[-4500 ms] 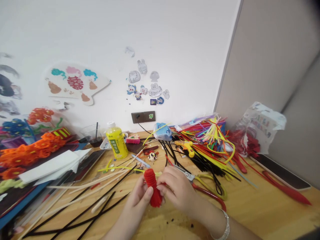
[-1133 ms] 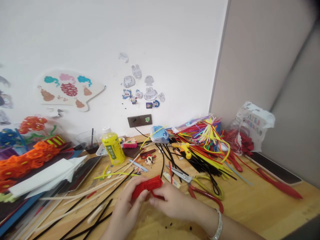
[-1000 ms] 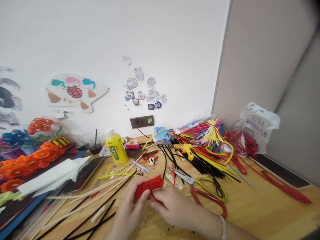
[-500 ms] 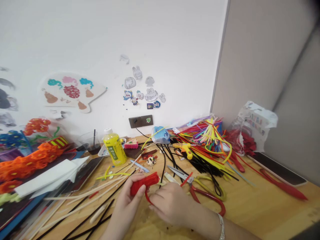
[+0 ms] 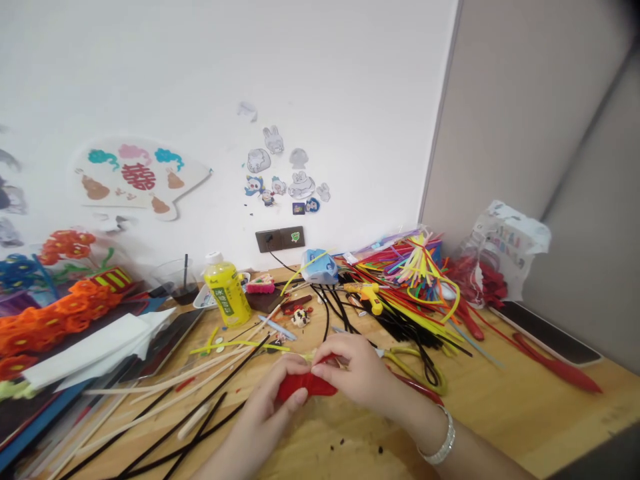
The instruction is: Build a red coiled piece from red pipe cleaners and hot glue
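Observation:
A red fuzzy bundle (image 5: 319, 385), which looks like wound pipe cleaner, is held low over the table's front middle. My left hand (image 5: 273, 403) wraps round its left end, thumb along the near side. My right hand (image 5: 353, 372) is closed at the top of the bundle, thumb and forefinger pinching a red pipe cleaner strand (image 5: 327, 360). The fingers cover part of the bundle. Just beyond my right hand lie scissors with yellow handles (image 5: 440, 380), their blades mostly hidden. A red handle (image 5: 420, 388) shows behind my right wrist.
A yellow drink bottle (image 5: 227, 293) stands left of centre. A yellow glue gun (image 5: 371, 297) lies by heaped coloured pipe cleaners (image 5: 420, 267). Black and cream stems (image 5: 200, 381) spread at left, near orange flowers (image 5: 60, 313). A phone-like dark slab (image 5: 545, 333) lies at right.
My right hand has moved up and over the bundle, bringing the red strand to its top. The bundle has shifted slightly down and right and now lies more level.

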`<state>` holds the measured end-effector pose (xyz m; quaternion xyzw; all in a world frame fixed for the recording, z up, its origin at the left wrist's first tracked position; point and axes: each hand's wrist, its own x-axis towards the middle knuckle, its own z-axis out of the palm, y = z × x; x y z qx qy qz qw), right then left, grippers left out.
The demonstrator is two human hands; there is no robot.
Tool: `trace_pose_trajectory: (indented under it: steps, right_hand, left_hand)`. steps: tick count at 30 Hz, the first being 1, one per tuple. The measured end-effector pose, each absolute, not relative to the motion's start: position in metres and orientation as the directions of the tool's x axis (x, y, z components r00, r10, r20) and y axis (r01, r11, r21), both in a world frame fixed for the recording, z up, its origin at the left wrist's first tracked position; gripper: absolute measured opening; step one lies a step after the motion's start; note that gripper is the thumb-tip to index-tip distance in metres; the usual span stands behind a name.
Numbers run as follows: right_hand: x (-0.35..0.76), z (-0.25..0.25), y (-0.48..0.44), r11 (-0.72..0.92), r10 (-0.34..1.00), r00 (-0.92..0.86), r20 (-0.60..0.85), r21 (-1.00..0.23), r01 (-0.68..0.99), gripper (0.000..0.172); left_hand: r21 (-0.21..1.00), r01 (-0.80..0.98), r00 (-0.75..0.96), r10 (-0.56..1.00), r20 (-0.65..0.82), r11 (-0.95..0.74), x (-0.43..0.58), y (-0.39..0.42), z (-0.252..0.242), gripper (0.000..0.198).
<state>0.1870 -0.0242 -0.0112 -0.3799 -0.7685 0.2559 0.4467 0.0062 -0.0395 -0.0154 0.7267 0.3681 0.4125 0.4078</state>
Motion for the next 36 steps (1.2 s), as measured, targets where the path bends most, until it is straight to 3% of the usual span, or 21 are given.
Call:
trace_pose_trajectory:
  steps: [4,9,13,18,25,28,31,34,36]
  right_hand:
    - [0.189,-0.014,-0.016,0.312,0.899,-0.348,0.265,-0.946,0.086,0.016]
    - [0.182,-0.019,-0.011,0.047,0.916,-0.390,0.094,-0.991,-0.128,0.034]
    - [0.175,-0.023,-0.013,-0.090,0.924,-0.382,-0.019,-0.981,-0.170,0.038]
    - [0.170,-0.030,-0.014,-0.154,0.912,-0.403,-0.080,-0.976,-0.155,0.028]
    - [0.157,-0.044,-0.020,0.009,0.892,-0.449,0.058,-0.994,-0.111,0.014]
    - [0.155,-0.043,-0.031,0.275,0.858,-0.463,0.222,-0.960,0.049,0.016]
    - [0.160,-0.034,-0.041,0.584,0.781,-0.492,0.385,-0.730,0.354,0.018]
    - [0.169,-0.024,-0.043,0.712,0.702,-0.563,0.435,-0.445,0.544,0.017]
    - [0.176,-0.019,-0.041,0.732,0.671,-0.561,0.484,-0.317,0.603,0.016]
  left_hand:
    - [0.936,0.129,0.400,0.881,0.253,-0.327,0.006,-0.044,-0.013,0.015]
    - [0.949,0.060,0.365,0.892,0.268,-0.309,0.006,-0.047,-0.012,0.019]
    - [0.924,0.101,0.268,0.904,0.332,-0.369,0.008,-0.047,-0.011,0.016]
    - [0.922,0.078,0.211,0.910,0.357,-0.380,0.007,-0.049,-0.014,0.017]
    - [0.913,0.142,0.099,0.923,0.372,-0.383,0.002,-0.046,-0.021,0.020]
    - [0.859,0.214,0.073,0.885,0.460,-0.464,0.001,-0.040,-0.024,0.018]
    - [0.786,0.313,0.077,0.839,0.539,-0.534,-0.001,-0.035,-0.027,0.018]
    - [0.727,0.404,0.133,0.822,0.554,-0.555,-0.003,-0.030,-0.027,0.018]
    - [0.710,0.436,0.178,0.826,0.534,-0.553,-0.003,-0.029,-0.026,0.017]
